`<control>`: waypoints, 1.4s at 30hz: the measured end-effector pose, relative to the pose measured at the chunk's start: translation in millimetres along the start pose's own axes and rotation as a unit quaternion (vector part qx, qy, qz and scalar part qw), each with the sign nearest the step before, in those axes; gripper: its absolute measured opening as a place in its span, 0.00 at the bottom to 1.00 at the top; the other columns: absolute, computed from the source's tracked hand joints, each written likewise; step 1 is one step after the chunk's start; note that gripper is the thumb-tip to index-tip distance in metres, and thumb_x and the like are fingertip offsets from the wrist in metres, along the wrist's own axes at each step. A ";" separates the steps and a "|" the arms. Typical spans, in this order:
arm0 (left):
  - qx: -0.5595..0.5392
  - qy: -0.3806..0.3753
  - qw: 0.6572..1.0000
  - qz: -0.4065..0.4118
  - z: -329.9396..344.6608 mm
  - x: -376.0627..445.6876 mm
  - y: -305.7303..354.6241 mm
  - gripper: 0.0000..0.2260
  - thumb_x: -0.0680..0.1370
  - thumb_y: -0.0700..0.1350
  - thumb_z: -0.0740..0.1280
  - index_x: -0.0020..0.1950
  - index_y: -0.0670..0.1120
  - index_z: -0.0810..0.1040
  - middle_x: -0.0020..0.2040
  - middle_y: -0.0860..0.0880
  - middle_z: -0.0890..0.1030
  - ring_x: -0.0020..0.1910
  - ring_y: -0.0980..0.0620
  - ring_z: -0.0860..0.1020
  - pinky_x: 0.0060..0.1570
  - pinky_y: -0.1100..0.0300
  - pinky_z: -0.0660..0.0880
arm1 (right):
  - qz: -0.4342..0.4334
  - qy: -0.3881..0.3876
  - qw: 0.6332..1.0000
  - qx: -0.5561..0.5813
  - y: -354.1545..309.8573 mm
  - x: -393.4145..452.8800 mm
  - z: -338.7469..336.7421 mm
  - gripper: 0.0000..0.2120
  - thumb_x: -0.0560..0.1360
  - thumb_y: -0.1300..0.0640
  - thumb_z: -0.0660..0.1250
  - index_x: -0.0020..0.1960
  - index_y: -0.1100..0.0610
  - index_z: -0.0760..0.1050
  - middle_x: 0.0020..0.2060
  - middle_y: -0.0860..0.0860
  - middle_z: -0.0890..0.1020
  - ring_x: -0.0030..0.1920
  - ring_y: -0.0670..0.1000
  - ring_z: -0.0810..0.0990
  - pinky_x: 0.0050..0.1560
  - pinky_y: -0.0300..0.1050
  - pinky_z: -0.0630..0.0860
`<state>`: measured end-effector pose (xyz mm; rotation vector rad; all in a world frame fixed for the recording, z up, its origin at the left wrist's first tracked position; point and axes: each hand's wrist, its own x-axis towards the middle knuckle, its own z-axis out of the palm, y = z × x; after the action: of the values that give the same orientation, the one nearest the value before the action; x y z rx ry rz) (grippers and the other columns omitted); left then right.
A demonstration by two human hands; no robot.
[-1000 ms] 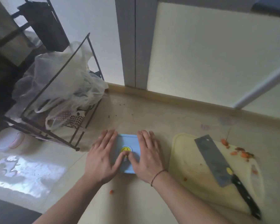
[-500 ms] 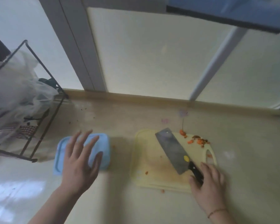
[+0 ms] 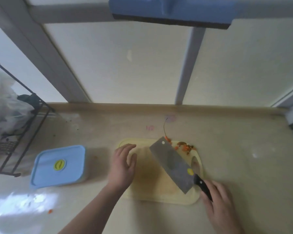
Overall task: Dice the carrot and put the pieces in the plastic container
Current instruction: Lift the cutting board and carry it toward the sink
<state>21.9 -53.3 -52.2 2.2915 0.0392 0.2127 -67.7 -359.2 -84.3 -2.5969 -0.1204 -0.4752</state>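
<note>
Cleaver [image 3: 173, 163] lies slantwise over the pale yellow cutting board [image 3: 152, 188], blade tip toward the far edge, black handle toward me. I note the right hand [image 3: 219, 202] over the handle end with fingers curled about it; grip looks closed on the handle, though blur softens the detail. Left hand [image 3: 123, 166] hovers above the board's left part, fingers relaxed and slightly spread, holding nothing, forearm coming in from the lower left. Carrot scraps [image 3: 183, 146] sit in a small heap at the board's far right corner, just beside the blade tip. Plastic container [image 3: 57, 166], blue lid on with a yellow vent at its centre, stands on the countertop [image 3: 243, 157] well left of the board. One orange bit [image 3: 50, 211] lies on the counter near me. A black wire rack [image 3: 24, 125] with a plastic bag [image 3: 2, 105] occupies the far left; frosted window panels [image 3: 125, 65] rise behind the counter.
</note>
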 end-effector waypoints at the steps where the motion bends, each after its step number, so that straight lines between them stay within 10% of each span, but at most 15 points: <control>1: 0.019 -0.018 1.000 -0.016 6.6 6.9 3.9 0.16 0.78 0.47 0.64 0.64 0.46 0.80 0.61 0.51 0.80 0.64 0.50 0.73 0.66 0.56 0.69 | 0.015 0.022 1.000 0.004 8.5 -0.2 -9.0 0.20 0.81 0.43 0.54 0.58 0.58 0.73 0.49 0.59 0.79 0.49 0.56 0.75 0.52 0.49 0.70; 7: 0.027 -0.132 0.990 -0.049 58.6 43.7 54.2 0.21 0.79 0.40 0.69 0.73 0.47 0.74 0.69 0.49 0.76 0.72 0.49 0.68 0.71 0.61 0.60 | 0.149 0.034 0.988 -0.034 66.6 11.9 -30.5 0.34 0.80 0.39 0.51 0.56 0.69 0.79 0.47 0.66 0.78 0.49 0.64 0.76 0.50 0.56 0.69; 13: 0.000 -0.154 0.983 -0.103 90.3 62.3 73.2 0.26 0.79 0.38 0.67 0.76 0.48 0.69 0.69 0.49 0.76 0.73 0.47 0.67 0.75 0.50 0.62 | 0.207 0.005 0.976 -0.061 82.7 21.3 -24.1 0.27 0.74 0.47 0.55 0.56 0.68 0.78 0.45 0.65 0.77 0.46 0.66 0.76 0.47 0.60 0.75; 20: -0.016 -0.114 0.988 -0.106 105.0 68.7 63.9 0.23 0.76 0.40 0.70 0.71 0.49 0.75 0.54 0.55 0.80 0.65 0.48 0.70 0.70 0.44 0.66 | 0.198 0.010 0.974 -0.107 83.7 20.9 -22.1 0.27 0.73 0.45 0.57 0.57 0.65 0.78 0.48 0.64 0.78 0.46 0.68 0.78 0.47 0.60 0.75; 27: 0.005 -0.114 0.992 -0.048 99.5 58.5 56.5 0.22 0.76 0.38 0.70 0.70 0.47 0.75 0.49 0.55 0.80 0.59 0.50 0.73 0.67 0.49 0.69 | -0.055 -0.135 0.986 -0.082 32.6 75.2 -2.9 0.13 0.77 0.48 0.62 0.56 0.50 0.81 0.47 0.47 0.78 0.45 0.52 0.73 0.46 0.47 0.73; 32: 0.021 -0.115 0.993 0.018 87.3 37.5 45.8 0.19 0.76 0.36 0.70 0.66 0.43 0.79 0.54 0.47 0.83 0.57 0.46 0.76 0.63 0.50 0.73 | -0.044 -0.175 0.977 -0.115 25.5 90.5 18.0 0.07 0.70 0.52 0.75 0.47 0.48 0.82 0.42 0.44 0.78 0.42 0.50 0.73 0.38 0.46 0.73; 42: -0.013 -0.108 0.994 -0.004 47.8 5.1 32.2 0.23 0.72 0.33 0.67 0.66 0.45 0.79 0.62 0.50 0.76 0.54 0.53 0.77 0.57 0.64 0.74 | -0.085 -0.167 0.982 -0.034 -15.7 105.6 38.1 0.10 0.72 0.45 0.66 0.42 0.50 0.82 0.41 0.45 0.80 0.45 0.53 0.74 0.45 0.50 0.76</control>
<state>33.6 -109.6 -58.8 2.2752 -0.0649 -0.0393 40.2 -327.2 -70.9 -2.7259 -0.4478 -0.0973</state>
